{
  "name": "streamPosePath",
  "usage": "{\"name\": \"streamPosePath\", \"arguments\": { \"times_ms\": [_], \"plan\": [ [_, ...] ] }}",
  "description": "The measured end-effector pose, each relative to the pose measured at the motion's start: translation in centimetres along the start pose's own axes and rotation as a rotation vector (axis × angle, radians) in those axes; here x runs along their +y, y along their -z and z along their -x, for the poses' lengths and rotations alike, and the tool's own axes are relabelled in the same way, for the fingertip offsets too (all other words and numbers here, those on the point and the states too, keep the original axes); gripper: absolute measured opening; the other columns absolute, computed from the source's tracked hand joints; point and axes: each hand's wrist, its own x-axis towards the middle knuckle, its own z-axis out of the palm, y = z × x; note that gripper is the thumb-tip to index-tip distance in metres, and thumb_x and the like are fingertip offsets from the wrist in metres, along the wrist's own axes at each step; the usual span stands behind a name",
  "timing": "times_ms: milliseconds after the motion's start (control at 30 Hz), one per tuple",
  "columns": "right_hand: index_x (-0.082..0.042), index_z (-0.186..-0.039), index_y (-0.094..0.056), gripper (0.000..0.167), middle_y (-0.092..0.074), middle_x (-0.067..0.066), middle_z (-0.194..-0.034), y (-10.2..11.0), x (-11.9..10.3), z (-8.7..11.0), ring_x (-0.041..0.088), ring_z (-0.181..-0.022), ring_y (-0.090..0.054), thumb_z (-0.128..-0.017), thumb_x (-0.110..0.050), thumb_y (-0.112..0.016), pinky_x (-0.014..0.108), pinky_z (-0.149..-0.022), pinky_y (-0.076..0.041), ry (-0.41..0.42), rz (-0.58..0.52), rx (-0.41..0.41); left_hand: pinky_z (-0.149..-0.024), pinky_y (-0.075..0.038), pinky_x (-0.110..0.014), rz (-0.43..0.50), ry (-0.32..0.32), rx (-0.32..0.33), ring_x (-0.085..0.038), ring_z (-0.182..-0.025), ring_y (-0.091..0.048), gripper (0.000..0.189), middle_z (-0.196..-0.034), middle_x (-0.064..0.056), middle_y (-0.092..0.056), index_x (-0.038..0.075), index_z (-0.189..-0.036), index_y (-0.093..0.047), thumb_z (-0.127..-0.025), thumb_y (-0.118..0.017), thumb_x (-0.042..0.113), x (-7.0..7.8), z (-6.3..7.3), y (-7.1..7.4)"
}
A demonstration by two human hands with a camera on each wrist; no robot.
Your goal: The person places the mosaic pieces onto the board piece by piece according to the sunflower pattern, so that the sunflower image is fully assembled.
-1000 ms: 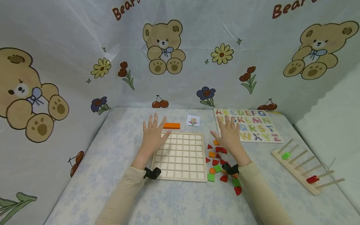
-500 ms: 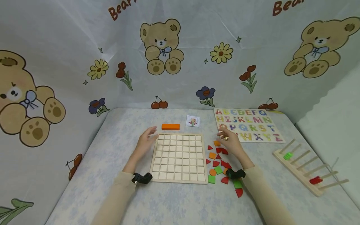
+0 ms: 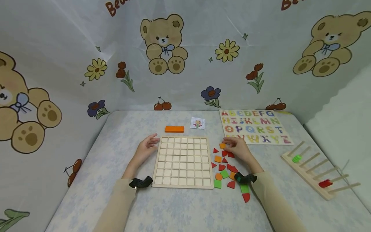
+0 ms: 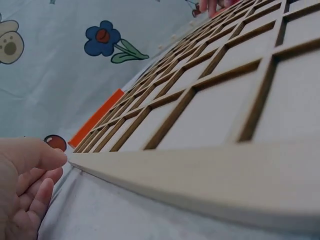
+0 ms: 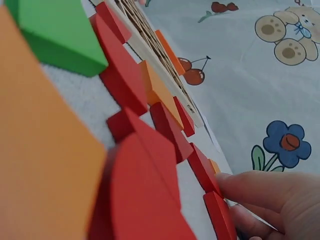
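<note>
My left hand (image 3: 146,149) is beside the far left corner of a square wooden grid board (image 3: 182,187), fingers loosely bent. In the left wrist view the thumb is at the board's corner; whether it touches cannot be made out. My right hand (image 3: 239,149) reaches over the far end of a spread of loose shape blocks. Its thumb and forefinger stand on either side of an orange square block (image 3: 222,146), with no plain grip on it. In the right wrist view a fingertip (image 5: 227,184) is close to red blocks (image 5: 202,167), and that orange block is mostly hidden.
Red, green and orange blocks (image 3: 224,174) lie between the board and my right forearm. Behind the board are an orange bar (image 3: 174,129) and a small picture card (image 3: 198,123). An alphabet board (image 3: 258,125) and a pegged counting rack (image 3: 311,177) stand to the right.
Both hands were spread flat above the table one second ago. The left has lowered and moved left to the board's edge; the right has come down to the orange square block, its fingers bending.
</note>
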Motion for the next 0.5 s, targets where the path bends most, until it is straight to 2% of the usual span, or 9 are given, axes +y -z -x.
{"name": "streamPosePath", "arguments": {
  "times_ms": [167,267,400,500],
  "plan": [
    [-0.003,-0.123,-0.062,0.044,-0.070,0.016,-0.109,0.0,0.0,0.0,0.010,-0.072,-0.054,-0.082,-0.012,-0.074,0.018,-0.062,-0.046,-0.010,-0.003,0.007,-0.102,-0.044,-0.036,-0.031,-0.044,-0.020,-0.028,-0.122,-0.054,0.060,-0.131,-0.015,-0.059,0.010,-0.142,-0.044,-0.086,-0.066,0.004,0.2,0.1,0.2],
    [-0.004,-0.123,-0.062,0.044,-0.069,0.016,-0.112,0.1,-0.8,0.3,0.011,-0.077,-0.054,-0.082,-0.016,-0.075,0.017,-0.065,-0.046,-0.030,-0.017,0.013,-0.103,-0.043,-0.036,-0.049,-0.057,-0.043,-0.027,-0.122,-0.053,0.059,-0.131,-0.014,-0.060,0.010,-0.142,-0.044,-0.088,-0.066,0.006,0.2,0.2,0.0],
    [0.000,-0.122,-0.061,0.044,-0.067,0.021,-0.113,-0.4,-3.1,0.2,0.011,-0.079,-0.057,-0.083,-0.015,-0.074,0.018,-0.066,-0.049,0.002,-0.084,0.012,-0.106,-0.040,-0.043,-0.055,-0.055,-0.048,-0.027,-0.123,-0.053,0.057,-0.131,-0.012,-0.060,0.011,-0.142,-0.045,-0.089,-0.064,0.006,0.0,0.3,-0.1],
    [0.005,-0.121,-0.060,0.042,-0.066,0.025,-0.112,-1.5,-5.5,-0.5,0.009,-0.077,-0.060,-0.083,-0.009,-0.072,0.018,-0.067,-0.051,0.051,-0.149,-0.004,-0.107,-0.039,-0.046,-0.058,-0.057,-0.042,-0.027,-0.124,-0.052,0.056,-0.132,-0.012,-0.060,0.012,-0.142,-0.046,-0.089,-0.064,0.005,0.0,0.3,0.0]
  ]
}}
